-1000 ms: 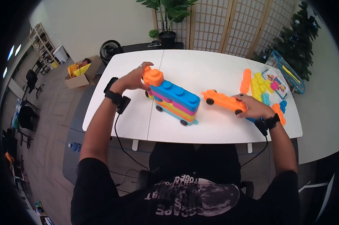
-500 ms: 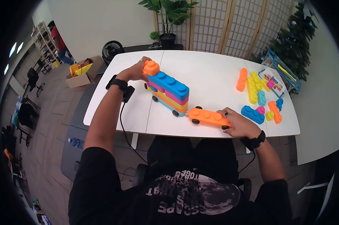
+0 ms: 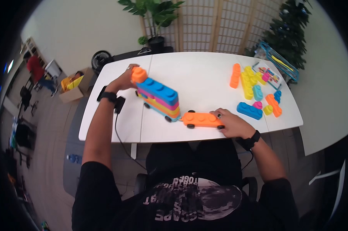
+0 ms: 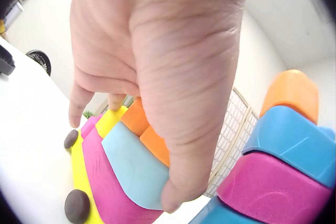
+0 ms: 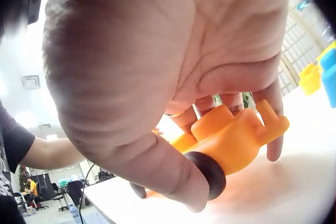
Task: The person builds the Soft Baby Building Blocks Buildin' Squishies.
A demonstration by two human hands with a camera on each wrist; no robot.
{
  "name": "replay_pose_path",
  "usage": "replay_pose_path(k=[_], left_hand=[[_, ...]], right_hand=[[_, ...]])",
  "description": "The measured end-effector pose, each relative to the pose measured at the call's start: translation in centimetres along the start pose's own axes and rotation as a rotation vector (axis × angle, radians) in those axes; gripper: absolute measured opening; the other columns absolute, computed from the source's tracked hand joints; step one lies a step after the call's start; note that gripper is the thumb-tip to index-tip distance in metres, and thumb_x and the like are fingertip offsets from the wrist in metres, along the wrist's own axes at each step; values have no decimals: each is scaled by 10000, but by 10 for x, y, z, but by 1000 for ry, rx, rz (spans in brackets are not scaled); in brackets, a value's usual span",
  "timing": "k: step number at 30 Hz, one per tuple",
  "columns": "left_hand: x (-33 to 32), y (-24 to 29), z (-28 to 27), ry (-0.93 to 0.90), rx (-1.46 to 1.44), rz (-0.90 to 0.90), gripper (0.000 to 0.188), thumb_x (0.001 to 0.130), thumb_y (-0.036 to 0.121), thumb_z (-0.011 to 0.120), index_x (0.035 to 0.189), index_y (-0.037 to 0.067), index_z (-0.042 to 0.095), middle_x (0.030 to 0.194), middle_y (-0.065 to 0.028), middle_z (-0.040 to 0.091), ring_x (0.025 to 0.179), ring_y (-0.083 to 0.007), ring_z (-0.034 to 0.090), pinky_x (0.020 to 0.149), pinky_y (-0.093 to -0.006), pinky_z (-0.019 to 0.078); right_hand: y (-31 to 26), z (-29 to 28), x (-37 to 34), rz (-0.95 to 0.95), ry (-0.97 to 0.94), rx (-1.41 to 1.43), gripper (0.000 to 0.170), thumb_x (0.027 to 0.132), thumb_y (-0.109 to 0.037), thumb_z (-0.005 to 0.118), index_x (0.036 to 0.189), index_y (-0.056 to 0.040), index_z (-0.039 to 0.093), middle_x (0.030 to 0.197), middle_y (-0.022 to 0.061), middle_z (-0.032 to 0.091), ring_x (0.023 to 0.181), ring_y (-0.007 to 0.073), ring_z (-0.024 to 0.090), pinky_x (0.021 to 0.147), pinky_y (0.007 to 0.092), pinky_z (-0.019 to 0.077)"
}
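Observation:
In the head view my left hand (image 3: 124,80) grips a small wheeled car at the left end of a colourful block stack (image 3: 158,89), beside an orange block (image 3: 139,74). The left wrist view shows thumb and fingers around its light blue block (image 4: 136,171), with a magenta block (image 4: 105,182) and yellow wheeled base below. My right hand (image 3: 235,125) holds the right end of a flat orange wheeled car (image 3: 201,119). That car's left end meets the stack's light blue base; whether they are linked is unclear. The right wrist view shows my thumb by a black wheel (image 5: 210,174).
At the table's right lie loose blocks: orange (image 3: 235,76), yellow (image 3: 246,85), blue (image 3: 249,111) and several others. A picture card (image 3: 272,79) and a clear blue-edged bag (image 3: 280,61) are behind them. A person in red (image 3: 36,69) is in the far left background.
My right hand has brought the orange car down and left, from above the table to the stack's right end. The left hand keeps its grip. The head view has shifted, and a person has appeared in the background.

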State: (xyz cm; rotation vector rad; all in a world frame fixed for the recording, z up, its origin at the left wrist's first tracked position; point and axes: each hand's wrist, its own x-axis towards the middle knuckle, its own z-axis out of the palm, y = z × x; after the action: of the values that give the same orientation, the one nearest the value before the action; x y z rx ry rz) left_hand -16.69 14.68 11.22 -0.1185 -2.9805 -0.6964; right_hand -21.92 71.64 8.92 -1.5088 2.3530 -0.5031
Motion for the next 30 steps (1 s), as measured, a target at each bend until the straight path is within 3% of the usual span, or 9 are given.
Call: replay_pose_path(k=[4, 5, 8, 12, 14, 16, 18, 23, 30], left_hand=[[-9, -7, -4, 95, 16, 1, 1089, 657, 182, 1060, 1588, 74, 505, 1796, -172, 225, 1644, -361, 289, 1354, -459, 282], [-18, 8, -9, 168, -71, -37, 1062, 686, 151, 1034, 1599, 78, 497, 1790, -170, 251, 1649, -357, 283, 1354, -456, 276], [-43, 51, -35, 301, -149, -51, 915, 820, 16, 875, 1634, 87, 464, 1763, -164, 329, 1660, -326, 277, 1350, -439, 262], [-56, 128, -41, 590, -43, 120, 644, 949, -105, 612, 1565, 64, 529, 1607, -173, 554, 1568, -304, 454, 1303, -435, 326], [-48, 178, -18, 696, -35, 125, 365, 1080, 78, 608, 1444, 50, 621, 1509, -181, 644, 1518, -343, 523, 1278, -452, 352], [-47, 209, 13, 592, 49, 134, 340, 1103, 205, 624, 1421, 87, 648, 1529, -165, 629, 1559, -361, 477, 1317, -537, 273], [-49, 231, 38, 465, 290, 74, 356, 1081, 382, 645, 1343, 153, 723, 1559, -84, 609, 1595, -336, 425, 1340, -667, 49], [-49, 223, 65, 485, 366, 116, 420, 1097, 494, 561, 1211, 143, 762, 1430, -64, 693, 1512, -304, 519, 1336, -661, -69], [-48, 228, 76, 500, 257, 58, 454, 951, 557, 674, 1099, 131, 732, 1115, -26, 750, 1321, -292, 631, 1328, -652, -122]], right_hand=[[5, 15, -5, -7, 63, -37, 781, 895, -30, 679, 1634, 53, 439, 1596, 256, 517, 1438, 418, 539, 1186, 419, 480], [10, 23, -7, 16, 57, -96, 862, 926, -47, 659, 1712, 10, 309, 1671, 252, 454, 1546, 417, 451, 1239, 460, 429], [8, 42, -17, 47, 202, -194, 885, 953, -69, 638, 1741, -22, 239, 1739, 231, 375, 1617, 410, 363, 1265, 536, 392], [-5, 52, -23, 172, 274, -168, 901, 962, -117, 618, 1771, -143, 224, 1796, 197, 271, 1642, 427, 310, 1250, 662, 361], [-9, 54, -26, 212, 317, -195, 909, 960, -163, 632, 1776, -202, 233, 1794, 186, 274, 1639, 459, 286, 1227, 709, 358], [-14, 62, -23, 265, 363, -275, 912, 958, -180, 639, 1776, -225, 239, 1787, 181, 286, 1636, 477, 275, 1218, 731, 354], [-12, 71, -21, 310, 420, -319, 874, 995, -249, 652, 1773, -271, 254, 1781, 176, 294, 1630, 495, 266, 1205, 757, 347], [-20, 72, -18, 375, 452, -307, 808, 1044, -287, 650, 1764, -288, 285, 1786, 170, 280, 1630, 492, 269, 1209, 735, 356], [-18, 64, -20, 350, 390, -208, 801, 1069, -221, 619, 1774, -197, 239, 1748, 186, 345, 1614, 406, 347, 1240, 610, 370]])
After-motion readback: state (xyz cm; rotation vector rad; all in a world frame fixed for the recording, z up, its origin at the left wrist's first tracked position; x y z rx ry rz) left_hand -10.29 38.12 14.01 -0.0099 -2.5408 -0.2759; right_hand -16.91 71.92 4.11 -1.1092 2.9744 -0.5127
